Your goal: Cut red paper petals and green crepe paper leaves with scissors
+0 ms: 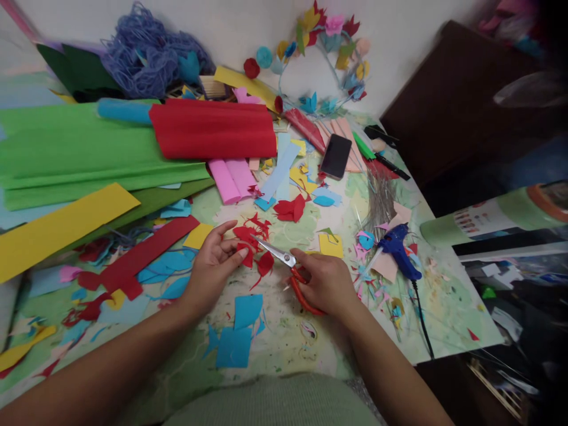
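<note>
My right hand (326,281) is closed round the orange handles of a pair of scissors (277,255), whose blades point left toward my other hand. Between the thumb and fingers of my left hand (217,257) is a small red paper piece (245,254). The blade tips are close to this piece; whether they touch it I cannot tell. More red cut-outs (265,264) and scraps lie on the table just beneath and behind the blades. Blue paper squares (234,346) lie nearer to me.
Red crepe paper (217,130) and green sheets (75,154) fill the back left. A phone (336,156) lies behind the scissors. On the right are a blue glue gun (399,251) with its cord and a bundle of thin wires (380,198). A flower wreath (326,53) leans against the wall.
</note>
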Demonstrator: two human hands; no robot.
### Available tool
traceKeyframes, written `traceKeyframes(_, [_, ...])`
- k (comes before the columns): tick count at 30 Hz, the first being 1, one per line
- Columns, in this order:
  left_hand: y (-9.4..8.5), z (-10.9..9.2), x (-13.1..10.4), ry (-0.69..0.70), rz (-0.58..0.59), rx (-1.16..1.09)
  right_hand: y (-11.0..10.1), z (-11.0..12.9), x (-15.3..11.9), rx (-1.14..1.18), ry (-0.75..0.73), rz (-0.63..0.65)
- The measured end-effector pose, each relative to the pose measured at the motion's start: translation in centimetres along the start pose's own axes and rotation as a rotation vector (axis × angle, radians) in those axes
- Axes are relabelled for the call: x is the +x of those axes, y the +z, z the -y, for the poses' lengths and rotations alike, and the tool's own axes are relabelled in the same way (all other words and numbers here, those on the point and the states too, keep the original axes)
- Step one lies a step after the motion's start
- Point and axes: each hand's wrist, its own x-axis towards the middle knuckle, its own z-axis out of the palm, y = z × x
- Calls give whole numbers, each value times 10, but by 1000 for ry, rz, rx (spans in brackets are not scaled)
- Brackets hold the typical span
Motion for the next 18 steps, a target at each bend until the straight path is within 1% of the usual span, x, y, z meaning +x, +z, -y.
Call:
traceKeyframes(4, [-3, -4, 3, 29, -70, 46, -4, -4, 1, -36, 136, -27])
traceKeyframes(9, [-14, -19, 18, 174, -203, 170, -8, -10, 4, -31, 271, -80])
traceKeyframes(11, [-15, -26, 25, 227, -224, 241, -9, -13, 6, -12, 314, -91])
traceKeyframes(13, [-10, -31, 31, 235, -184, 297, -10, -17, 7, 10, 330, -101])
traceKeyframes(18, [15, -38, 43, 145, 36, 374, -9, -23, 7, 79, 315, -137])
